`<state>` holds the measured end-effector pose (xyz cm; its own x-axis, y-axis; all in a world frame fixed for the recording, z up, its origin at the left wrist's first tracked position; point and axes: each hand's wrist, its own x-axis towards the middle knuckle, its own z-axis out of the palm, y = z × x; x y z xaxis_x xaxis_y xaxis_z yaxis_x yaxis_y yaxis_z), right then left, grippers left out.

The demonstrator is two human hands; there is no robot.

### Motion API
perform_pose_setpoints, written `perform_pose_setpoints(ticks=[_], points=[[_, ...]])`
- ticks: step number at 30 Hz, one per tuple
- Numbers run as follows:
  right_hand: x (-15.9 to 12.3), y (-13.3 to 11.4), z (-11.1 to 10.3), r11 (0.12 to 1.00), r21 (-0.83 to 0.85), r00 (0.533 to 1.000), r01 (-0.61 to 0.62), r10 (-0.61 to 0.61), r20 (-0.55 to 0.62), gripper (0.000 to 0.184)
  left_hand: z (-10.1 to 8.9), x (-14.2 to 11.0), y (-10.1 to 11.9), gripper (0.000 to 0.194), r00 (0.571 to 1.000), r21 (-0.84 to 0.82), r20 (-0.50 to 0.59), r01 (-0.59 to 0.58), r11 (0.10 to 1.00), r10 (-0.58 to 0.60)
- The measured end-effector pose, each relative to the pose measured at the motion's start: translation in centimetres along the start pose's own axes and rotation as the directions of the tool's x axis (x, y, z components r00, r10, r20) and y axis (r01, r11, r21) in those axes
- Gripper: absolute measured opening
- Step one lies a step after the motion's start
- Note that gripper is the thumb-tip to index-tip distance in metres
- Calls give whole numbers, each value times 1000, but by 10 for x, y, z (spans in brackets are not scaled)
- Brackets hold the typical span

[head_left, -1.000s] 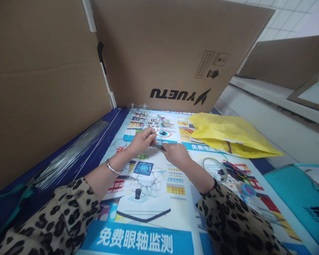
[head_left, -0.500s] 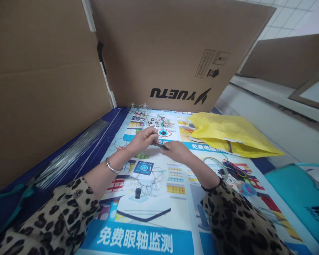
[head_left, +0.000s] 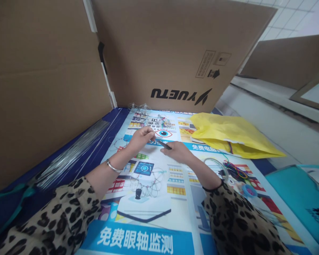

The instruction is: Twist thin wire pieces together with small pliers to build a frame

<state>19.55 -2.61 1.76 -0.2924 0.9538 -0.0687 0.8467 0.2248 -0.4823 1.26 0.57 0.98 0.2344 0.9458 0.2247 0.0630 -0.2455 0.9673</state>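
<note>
My left hand [head_left: 143,138] is closed in a pinch over the printed sheet [head_left: 159,226], its fingertips on something too small to make out. Facing it, my right hand [head_left: 177,152] is closed around a slim dark tool [head_left: 164,145], whose tip points towards the left fingertips. A small gap separates the tool from those fingers. Below the hands lie thin wire loops [head_left: 151,182] with small coloured specks. More tangled wire loops [head_left: 163,122] rest behind the hands. A bundle of straight silvery wires [head_left: 71,156] lies left of my left forearm.
Cardboard panels [head_left: 175,46] stand upright behind and on the left. To the right lie a yellow bag [head_left: 228,132], coloured cords [head_left: 236,170], a pale wire coil [head_left: 215,164] and a teal pouch [head_left: 295,191]. A teal-edged object [head_left: 23,194] sits at the far left.
My hands have moved slightly apart, and the dark tool has drawn back from the left fingertips, so more of it shows. The things on the table have not moved.
</note>
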Motion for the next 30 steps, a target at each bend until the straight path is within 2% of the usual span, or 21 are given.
perform_pose_setpoints(ticks=[2,4,5,7,9,12,17,20,22,26,28,30], points=[[-2,-3,-3,975,222,999,-20,29,-37,34,-2,1,-2,17,999,9,-54,4,1000,-3],[-3,-8,-6,887,461,987,9,66,-147,37,-2,2,-3,18,995,7,-96,14,1000,-13],[-4,-10,-7,834,548,975,64,64,-211,39,-2,2,-4,19,994,1,-104,23,1000,-23],[-3,-12,-6,757,641,955,130,78,-285,41,-1,1,-4,20,994,-27,-99,47,999,-50],[-1,-10,-1,733,674,950,95,135,-282,43,-1,0,-5,21,993,-63,-87,69,996,-75],[2,-1,11,795,604,939,65,155,-305,43,0,0,-5,20,991,-106,-81,93,990,-102],[0,9,25,812,562,836,157,193,-513,41,0,0,-3,19,985,-166,-76,140,976,-154],[-5,10,24,835,535,794,131,235,-561,44,0,0,-2,18,976,-162,-97,177,971,-194],[-9,10,21,889,451,811,79,206,-547,41,0,0,-1,17,970,-163,-114,193,967,-213],[-14,8,21,980,199,889,20,74,-452,35,1,-1,1,18,964,-178,-105,225,958,-245],[-14,7,23,997,47,883,61,-32,-468,35,2,-2,2,19,964,-166,-99,229,959,-247],[-13,6,24,984,-142,845,109,-167,-507,34,2,-2,1,19,965,-140,-95,228,963,-243]])
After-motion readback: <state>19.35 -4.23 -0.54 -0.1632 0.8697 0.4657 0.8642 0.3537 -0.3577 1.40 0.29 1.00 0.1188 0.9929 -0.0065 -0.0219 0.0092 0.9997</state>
